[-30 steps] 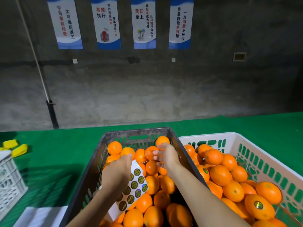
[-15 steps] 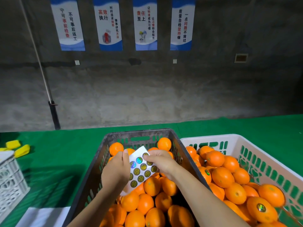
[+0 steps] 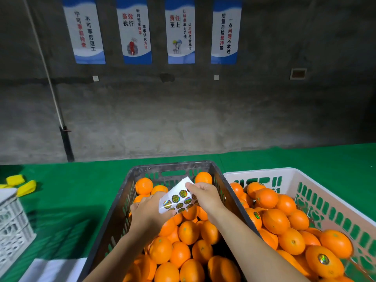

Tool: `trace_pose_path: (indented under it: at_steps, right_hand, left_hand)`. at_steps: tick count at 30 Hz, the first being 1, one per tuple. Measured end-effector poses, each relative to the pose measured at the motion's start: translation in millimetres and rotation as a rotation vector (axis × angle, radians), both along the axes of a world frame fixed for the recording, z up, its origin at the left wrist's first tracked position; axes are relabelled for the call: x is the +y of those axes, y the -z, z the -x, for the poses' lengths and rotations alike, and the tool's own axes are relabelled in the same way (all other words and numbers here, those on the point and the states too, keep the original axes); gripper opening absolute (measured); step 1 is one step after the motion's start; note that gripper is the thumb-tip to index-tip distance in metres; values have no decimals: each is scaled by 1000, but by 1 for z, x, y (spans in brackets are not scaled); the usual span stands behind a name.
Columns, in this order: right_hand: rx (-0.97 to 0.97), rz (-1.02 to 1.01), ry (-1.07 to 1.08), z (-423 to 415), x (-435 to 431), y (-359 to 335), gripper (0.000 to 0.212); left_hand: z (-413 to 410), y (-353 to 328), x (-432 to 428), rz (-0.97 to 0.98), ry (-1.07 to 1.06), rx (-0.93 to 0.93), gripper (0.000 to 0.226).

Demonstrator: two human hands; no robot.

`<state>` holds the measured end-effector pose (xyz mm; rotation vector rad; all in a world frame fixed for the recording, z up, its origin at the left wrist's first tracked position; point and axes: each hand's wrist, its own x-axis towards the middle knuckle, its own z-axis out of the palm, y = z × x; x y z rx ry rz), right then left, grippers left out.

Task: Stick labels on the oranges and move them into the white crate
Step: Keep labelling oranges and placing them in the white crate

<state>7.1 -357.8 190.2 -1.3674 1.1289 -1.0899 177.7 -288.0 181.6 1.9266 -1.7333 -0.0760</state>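
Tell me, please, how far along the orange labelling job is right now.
Done: the white crate is piled with oranges, and at least two show a round label, such as the labelled orange near its front. In hand: the left hand holds the label sheet while the right hand pinches its upper part, apparently peeling one. Left: the dark crate holds many more with no label showing.

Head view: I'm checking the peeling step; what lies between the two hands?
The label sheet, held by the left hand, pinched by the right hand; head view shows it.
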Motion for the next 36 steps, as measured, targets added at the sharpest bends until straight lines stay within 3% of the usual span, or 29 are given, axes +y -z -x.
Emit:
trace_pose_path:
  at_steps: [2,3,6,10,13,16,19,21,23,26,29,32,36]
  right_hand:
    - [65,52,22,-1,-2,1,27]
    - [92,80,14,-2,1,-1,11]
    - [310,304,-33,-2,3,1,42]
    - [710,621,-226,-1,6,2,29]
    - [846,601,-347,3,8,2,23]
    - [785,553,-338,7,9,0,12]
    - [804,515,-296,11,9,-3,11]
    - [858,494,-255,13,7,-2,14]
    - [818,437,-237,13,5,0,14]
    - [552,293,-218,11,4,-1,8]
    - [282,107,-192,9,2,-7,40]
    - [129,-14,-197,8,3,-11,28]
    - [-14,-105,-170,9,6,-9,18]
  left_hand:
    - [0,-2,2,3,13,37,26]
    - [-1,-2,3,3,12,25,23]
    - [-3,-2,4,-22,12,-31,18]
    - [-6,-5,5,-45,-11,-61,21]
    - [-9,-7,6,-57,-27,-103,23]
    - [-11,-7,6,-120,-25,-90,21]
    - [-15,-8,4,-154,18,48,10]
    - [-18,-9,1,-139,78,229,24]
    - [-20,-10,0,-82,140,321,11]
    - [-22,-9,-1,-6,125,396,11]
    - [-24,-12,-3,44,-13,630,17]
    - [-26,-14,-3,0,-94,985,13]
    - [-24,-13,-2,48,-131,1010,21]
